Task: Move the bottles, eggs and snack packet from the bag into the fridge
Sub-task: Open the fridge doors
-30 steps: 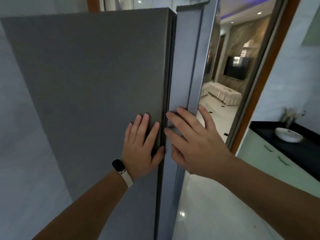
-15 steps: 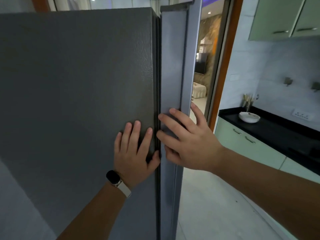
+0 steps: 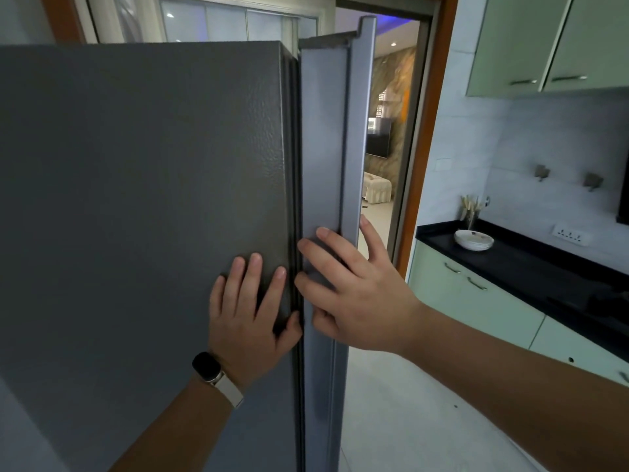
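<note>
The dark grey fridge (image 3: 136,199) fills the left half of the view, seen from its side. Its lighter grey door (image 3: 323,148) lies close against the body along the right edge; I cannot tell whether a gap remains. My left hand (image 3: 248,311), with a watch on the wrist, rests flat on the side panel, fingers spread. My right hand (image 3: 357,294) lies flat on the door's edge, one finger reaching past its front. Neither hand holds anything. The bag, bottles, eggs and snack packet are out of view, and the fridge's inside is hidden.
To the right runs a black counter (image 3: 544,267) with a stack of white plates (image 3: 473,239), pale green cabinets (image 3: 459,301) below and more above (image 3: 544,42). A doorway (image 3: 384,165) behind the door leads to another room. Light floor (image 3: 408,420) spreads below my right arm.
The view has swung right and drawn back, showing more of the counter and cabinets. Both hands rest on the same spots of the fridge side and door edge.
</note>
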Demonstrator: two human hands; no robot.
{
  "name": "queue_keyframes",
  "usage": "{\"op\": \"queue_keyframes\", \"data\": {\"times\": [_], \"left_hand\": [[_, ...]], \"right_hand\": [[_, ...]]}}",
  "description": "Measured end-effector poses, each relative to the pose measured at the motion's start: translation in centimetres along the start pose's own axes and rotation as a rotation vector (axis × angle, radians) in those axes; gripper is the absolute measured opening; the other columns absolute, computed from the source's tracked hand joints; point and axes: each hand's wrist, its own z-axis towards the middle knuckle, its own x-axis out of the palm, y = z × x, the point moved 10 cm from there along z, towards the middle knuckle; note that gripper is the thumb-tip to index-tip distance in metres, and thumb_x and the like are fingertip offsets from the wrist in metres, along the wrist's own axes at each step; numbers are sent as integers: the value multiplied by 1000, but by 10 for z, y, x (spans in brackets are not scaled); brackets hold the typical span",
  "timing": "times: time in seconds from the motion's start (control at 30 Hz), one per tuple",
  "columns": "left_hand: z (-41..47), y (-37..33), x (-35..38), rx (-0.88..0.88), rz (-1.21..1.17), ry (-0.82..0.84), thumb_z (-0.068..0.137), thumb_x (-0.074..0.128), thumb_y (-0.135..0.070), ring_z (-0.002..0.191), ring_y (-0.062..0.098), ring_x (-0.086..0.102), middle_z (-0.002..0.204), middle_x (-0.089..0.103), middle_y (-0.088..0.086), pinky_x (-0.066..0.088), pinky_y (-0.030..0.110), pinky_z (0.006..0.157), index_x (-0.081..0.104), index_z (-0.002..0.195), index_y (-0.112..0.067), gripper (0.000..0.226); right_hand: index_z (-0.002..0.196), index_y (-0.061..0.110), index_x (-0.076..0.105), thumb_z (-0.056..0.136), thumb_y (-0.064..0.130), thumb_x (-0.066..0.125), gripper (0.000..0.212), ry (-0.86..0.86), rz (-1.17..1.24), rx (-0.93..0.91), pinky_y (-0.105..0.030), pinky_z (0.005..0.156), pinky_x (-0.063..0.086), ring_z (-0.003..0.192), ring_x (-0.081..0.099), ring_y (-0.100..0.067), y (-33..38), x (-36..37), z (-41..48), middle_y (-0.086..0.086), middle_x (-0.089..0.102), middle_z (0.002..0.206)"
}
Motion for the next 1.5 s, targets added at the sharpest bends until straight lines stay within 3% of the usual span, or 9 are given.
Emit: {"op": "queue_keyframes", "data": {"times": [0.27, 0.43, 0.57, 0.83, 0.93, 1.07, 1.27, 1.4, 1.5], "left_hand": [[-1, -1, 0, 7, -9, -3, 87, 50, -47, 141, 34, 30, 150, 34, 16, 24, 47, 115, 36, 145, -19, 66], [-1, 1, 1, 2, 3, 29, 83, 56, -44, 142, 35, 27, 147, 35, 20, 18, 47, 118, 35, 144, -17, 70], [1, -2, -3, -14, -8, 52, 85, 55, -42, 141, 37, 28, 147, 35, 21, 19, 49, 117, 44, 138, -11, 63], [35, -52, -15, 154, -148, 154, 80, 62, -23, 133, 35, 45, 141, 53, 18, 29, 54, 111, 60, 128, -13, 48], [65, -71, -13, 155, -228, 183, 80, 64, -18, 125, 35, 55, 134, 60, 18, 39, 55, 105, 68, 121, -7, 43], [101, -84, 10, 66, -309, 276, 86, 61, -22, 121, 35, 55, 136, 57, 17, 47, 46, 95, 63, 125, -3, 43], [125, -122, 77, 59, -365, 483, 92, 52, -42, 132, 28, 46, 145, 48, 12, 41, 44, 107, 46, 142, -8, 61], [134, -153, 99, 87, -362, 487, 91, 49, -47, 129, 27, 46, 141, 51, 13, 23, 27, 109, 46, 142, -6, 65], [139, -175, 112, 92, -392, 463, 92, 50, -47, 132, 28, 43, 143, 49, 14, 24, 32, 111, 45, 141, -7, 64]], "right_hand": [[101, 17, 69, 81, 31, 53, 29, -120, 14, 1, -67, 108, 24, 131, 40, -35, -13, -8, -19, -13, 52, 133], [110, 18, 57, 84, 31, 50, 31, -147, 17, -14, -67, 104, 29, 131, 39, -37, -32, -13, -44, -12, 43, 135], [111, 17, 58, 81, 28, 55, 32, -150, 8, 45, -64, 103, 33, 134, 38, -38, -44, -16, -63, -13, 42, 137], [109, 15, 58, 82, 35, 65, 34, -194, -8, 165, -60, 107, 31, 136, 37, -38, -72, -23, -98, -13, 43, 139], [107, 13, 58, 83, 39, 66, 36, -216, -12, 216, -60, 108, 31, 135, 38, -38, -86, -25, -114, -14, 44, 138], [109, 12, 55, 82, 39, 67, 40, -218, 17, 319, -63, 105, 32, 135, 36, -41, -115, -28, -140, -16, 42, 138], [126, 13, 51, 82, 39, 68, 54, -154, 19, 367, -65, 108, 29, 138, 32, -39, -161, -21, -181, -16, 36, 145], [133, 14, 49, 85, 39, 65, 57, -131, 5, 406, -64, 109, 28, 139, 32, -40, -190, -10, -207, -17, 36, 147], [132, 13, 54, 84, 36, 65, 54, -124, -1, 437, -62, 108, 31, 138, 35, -42, -208, -3, -222, -20, 43, 145]]}}
